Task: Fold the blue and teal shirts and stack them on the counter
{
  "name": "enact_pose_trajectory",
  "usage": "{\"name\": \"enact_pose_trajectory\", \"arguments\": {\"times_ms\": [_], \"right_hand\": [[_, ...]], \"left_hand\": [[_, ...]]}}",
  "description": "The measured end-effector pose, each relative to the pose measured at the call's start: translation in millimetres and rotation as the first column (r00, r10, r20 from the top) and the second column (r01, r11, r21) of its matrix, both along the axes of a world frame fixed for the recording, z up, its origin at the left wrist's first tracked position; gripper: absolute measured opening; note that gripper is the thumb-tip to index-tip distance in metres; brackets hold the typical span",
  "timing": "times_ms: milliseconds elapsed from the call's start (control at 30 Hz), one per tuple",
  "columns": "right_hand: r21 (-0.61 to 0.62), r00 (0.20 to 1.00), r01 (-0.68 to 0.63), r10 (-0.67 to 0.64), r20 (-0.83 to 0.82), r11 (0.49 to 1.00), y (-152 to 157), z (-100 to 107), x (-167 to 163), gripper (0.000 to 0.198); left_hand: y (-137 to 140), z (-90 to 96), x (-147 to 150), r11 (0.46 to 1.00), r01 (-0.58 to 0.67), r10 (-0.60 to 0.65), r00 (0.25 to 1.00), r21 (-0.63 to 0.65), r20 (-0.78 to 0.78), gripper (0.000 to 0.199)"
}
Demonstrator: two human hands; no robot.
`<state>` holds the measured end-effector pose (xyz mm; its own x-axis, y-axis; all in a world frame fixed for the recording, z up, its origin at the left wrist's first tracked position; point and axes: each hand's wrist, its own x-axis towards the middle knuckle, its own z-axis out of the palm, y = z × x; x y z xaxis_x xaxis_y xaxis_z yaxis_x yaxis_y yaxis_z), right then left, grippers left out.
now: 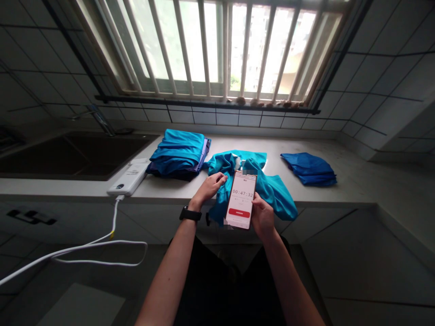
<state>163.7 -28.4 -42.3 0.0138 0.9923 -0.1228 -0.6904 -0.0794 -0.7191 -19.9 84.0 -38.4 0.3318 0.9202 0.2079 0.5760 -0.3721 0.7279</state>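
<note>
- The right hand [263, 215] has its fingers closed on the lower right edge of a phone [240, 203], whose screen reads 00:47:32 above a red button.
- The left hand [210, 186] is just beside the phone's left edge, fingers loosely bent with nothing showing in them; whether they touch the cloth below I cannot tell. A black wristband [190, 213] circles that wrist.
- Behind and beneath the phone, a teal garment [280, 197] lies crumpled on the white counter [355, 181], partly hanging over the front edge.
- Left of the garment sits a stack of folded clothes [180, 147], teal on top, with purple and dark blue layers under it.
- Right of it, apart, lies a folded blue cloth [308, 169].
- A white device [129, 177] rests between stack and sink, a white cable [114, 222] plugged into its near end.
- The sink [137, 140] is a dark basin set into the counter; its inside is too dim to read. A faucet [100, 121] stands behind it.
- Small brown lumps [241, 101] line the ledge below the barred window [190, 45].
</note>
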Motion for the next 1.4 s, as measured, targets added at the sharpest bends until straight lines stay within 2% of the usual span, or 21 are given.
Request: {"name": "enact_pose_trajectory", "arguments": {"times_ms": [267, 433, 533, 633, 733, 833, 1100, 1400], "right_hand": [[0.007, 1.000, -0.005, 0.005, -0.018, 1.000, 0, -2, 1, 0.033], [-0.036, 0.998, -0.034, 0.032, -0.049, 0.999, 2, -4, 0, 0.031], [-0.076, 0.995, -0.079, 0.073, -0.070, 0.994, 2, -3, 0, 0.038], [-0.092, 0.975, -0.152, 0.134, -0.177, 0.984, -3, 2, 1, 0.048], [-0.048, 0.932, -0.245, 0.222, -0.285, 0.968, -8, 8, 3, 0.057], [-0.011, 0.909, -0.291, 0.273, -0.314, 0.957, -12, 11, 4, 0.063], [-0.068, 0.936, -0.235, 0.207, -0.284, 0.970, -17, 10, 4, 0.061], [-0.033, 0.944, -0.218, 0.202, -0.261, 0.975, -24, 4, 15, 0.060]], "left_hand": [[-1, 1.0, 0, 1.000, 0.003, -0.003, 1.000, 0.002, 0.011, 0.040], [0, 1.0, 1, 1.000, 0.006, -0.007, 1.000, 0.010, 0.017, 0.039], [0, 0.1, 1, 1.000, 0.004, -0.004, 1.000, 0.004, 0.017, 0.040], [1, -1.3, 1, 1.000, 0.001, -0.001, 1.000, 0.000, 0.019, 0.040], [1, -2.2, 1, 1.000, 0.008, -0.008, 0.999, 0.008, 0.036, 0.040], [1, -2.3, 1, 1.000, 0.008, -0.009, 0.999, 0.015, 0.041, 0.040], [-1, -0.1, 1, 1.000, 0.010, -0.011, 0.999, 0.014, 0.031, 0.041], [0, -0.2, 2, 1.000, -0.013, 0.012, 1.000, 0.017, 0.007, 0.042]]}}
